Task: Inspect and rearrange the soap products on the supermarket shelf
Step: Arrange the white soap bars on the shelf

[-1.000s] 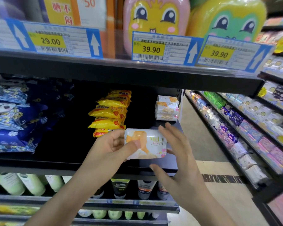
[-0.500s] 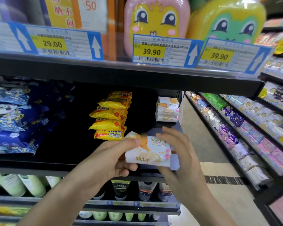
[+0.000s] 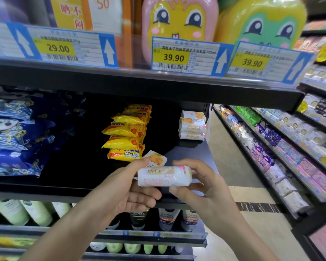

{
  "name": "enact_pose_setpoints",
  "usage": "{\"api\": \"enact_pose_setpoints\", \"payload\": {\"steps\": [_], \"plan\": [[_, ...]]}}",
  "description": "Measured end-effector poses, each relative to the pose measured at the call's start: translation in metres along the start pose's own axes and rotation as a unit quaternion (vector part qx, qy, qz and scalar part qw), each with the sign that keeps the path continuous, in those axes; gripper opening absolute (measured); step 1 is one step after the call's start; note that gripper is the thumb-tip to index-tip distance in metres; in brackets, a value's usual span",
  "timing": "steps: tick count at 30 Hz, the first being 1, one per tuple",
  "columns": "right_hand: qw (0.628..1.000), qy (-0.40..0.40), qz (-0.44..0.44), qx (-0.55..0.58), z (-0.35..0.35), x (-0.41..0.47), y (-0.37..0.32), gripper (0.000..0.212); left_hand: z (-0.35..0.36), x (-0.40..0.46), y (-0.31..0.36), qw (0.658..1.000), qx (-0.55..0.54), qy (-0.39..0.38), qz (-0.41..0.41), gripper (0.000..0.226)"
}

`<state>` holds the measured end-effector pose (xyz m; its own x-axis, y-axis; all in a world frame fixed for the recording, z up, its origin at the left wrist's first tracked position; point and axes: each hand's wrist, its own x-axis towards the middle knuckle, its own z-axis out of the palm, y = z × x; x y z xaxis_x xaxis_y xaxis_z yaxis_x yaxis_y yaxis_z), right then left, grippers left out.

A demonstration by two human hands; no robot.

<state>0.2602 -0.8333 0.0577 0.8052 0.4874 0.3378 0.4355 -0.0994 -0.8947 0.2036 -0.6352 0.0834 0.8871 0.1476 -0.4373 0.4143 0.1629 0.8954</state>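
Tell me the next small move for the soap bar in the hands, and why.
Probably carry the white soap bar back and set it on the matching stack at the shelf's right end. The left hand and right hand both grip it in front of the shelf, and the bare shelf between looks unobstructed.

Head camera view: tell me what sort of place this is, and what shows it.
A supermarket aisle, most likely the toiletries section. Yellow price tags line the shelf edge, stacked yellow soap packs sit below, and more stocked shelves run along the walkway on the right.
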Motion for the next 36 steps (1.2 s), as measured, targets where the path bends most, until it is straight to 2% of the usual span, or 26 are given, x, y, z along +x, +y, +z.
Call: {"api": "enact_pose_setpoints", "payload": {"steps": [8,13,15,18,19,24,27,29,32,34,36], "plan": [[0.999,-0.016,0.028,0.032,0.000,-0.002,0.006,0.040,-0.001,0.000,-0.009,0.999,0.024,0.006,0.021,0.055],[0.994,0.000,0.045,0.095,-0.006,-0.007,0.010,0.036,-0.002,0.009,-0.009,0.983,0.096,0.091,0.125,0.024],[0.988,0.034,0.063,0.134,-0.012,-0.009,0.012,0.034,-0.006,0.016,-0.010,0.944,0.202,0.152,0.210,0.018],[0.979,0.096,0.080,0.164,-0.021,-0.011,0.017,0.028,-0.001,0.027,-0.009,0.827,0.422,0.216,0.303,0.021],[0.974,0.115,0.088,0.176,-0.024,-0.012,0.019,0.030,0.003,0.031,-0.007,0.803,0.457,0.222,0.312,0.026],[0.960,0.168,0.117,0.192,-0.034,-0.014,0.026,0.039,0.021,0.055,-0.012,0.717,0.600,0.244,0.257,0.061],[0.956,0.184,0.132,0.187,-0.036,-0.016,0.031,0.040,0.026,0.061,-0.018,0.675,0.639,0.281,0.241,0.067],[0.955,0.190,0.135,0.185,-0.036,-0.016,0.032,0.040,0.025,0.064,-0.020,0.668,0.641,0.289,0.245,0.069],[0.953,0.199,0.141,0.179,-0.031,-0.019,0.030,0.041,0.020,0.065,-0.018,0.683,0.627,0.281,0.248,0.072],[0.951,0.212,0.142,0.176,-0.026,-0.021,0.026,0.040,0.018,0.063,-0.015,0.703,0.604,0.270,0.260,0.067],[0.944,0.238,0.144,0.176,-0.019,-0.025,0.021,0.040,0.014,0.060,-0.015,0.738,0.561,0.251,0.277,0.058]]}}
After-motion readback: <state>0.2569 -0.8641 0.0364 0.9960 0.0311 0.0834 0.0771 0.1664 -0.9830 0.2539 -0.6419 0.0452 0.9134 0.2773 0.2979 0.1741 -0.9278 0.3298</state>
